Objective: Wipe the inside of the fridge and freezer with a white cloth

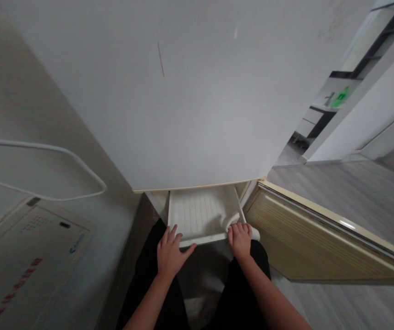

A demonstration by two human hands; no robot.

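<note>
A white ribbed drawer (197, 211) is pulled partway out of the lower compartment of a tall white cabinet that looks like a fridge (197, 110). My left hand (171, 252) rests at the drawer's front left corner, its fingers spread and the thumb along the front rim. At the front right corner, my right hand (241, 239) is closed round a white cloth (230, 222). Part of the cloth bulges above my fingers inside the drawer, and another part hangs out to the right of the rim. No other item shows in the drawer.
The lower door (327, 238) stands wide open on the right, over the grey wood floor (362, 197). On the left wall are a loose white cable (76, 158) and a panel box (28, 256) with red lettering. A green bottle (341, 97) stands far off.
</note>
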